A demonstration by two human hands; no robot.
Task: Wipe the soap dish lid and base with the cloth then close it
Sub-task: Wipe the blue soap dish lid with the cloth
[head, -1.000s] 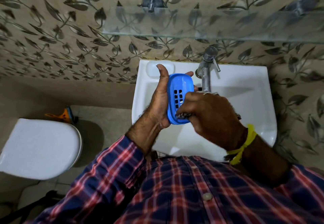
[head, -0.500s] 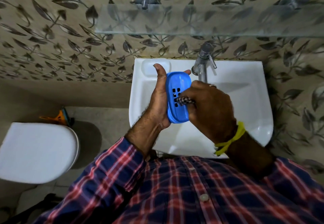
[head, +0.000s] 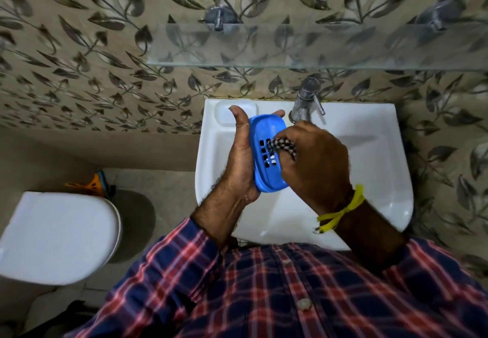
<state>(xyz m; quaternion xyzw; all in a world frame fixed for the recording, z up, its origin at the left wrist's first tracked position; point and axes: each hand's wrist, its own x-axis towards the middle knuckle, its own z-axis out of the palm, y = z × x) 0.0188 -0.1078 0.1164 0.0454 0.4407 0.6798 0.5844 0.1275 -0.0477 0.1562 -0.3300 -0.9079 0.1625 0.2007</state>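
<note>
A blue oval soap dish part with drain slots [head: 264,131] stands on its edge over the white basin, its inside facing right. My left hand [head: 239,158] grips it from the left, thumb up along its rim and fingertips over the top end. My right hand [head: 314,160] is closed on a black-and-white checked cloth [head: 282,147] and presses it against the slotted inside of the part. Most of the cloth is hidden in my fist. The dish's other part is not visible.
The white basin [head: 369,168] is under my hands, with a steel tap [head: 306,102] at its back and a moulded soap recess [head: 224,113] at its back left. A glass shelf [head: 290,47] juts out above. A closed toilet lid [head: 58,234] is at the left.
My right hand with the cloth has slid up the inside of the blue part, from its lower end to the slots in the middle. My left hand keeps the same grip.
</note>
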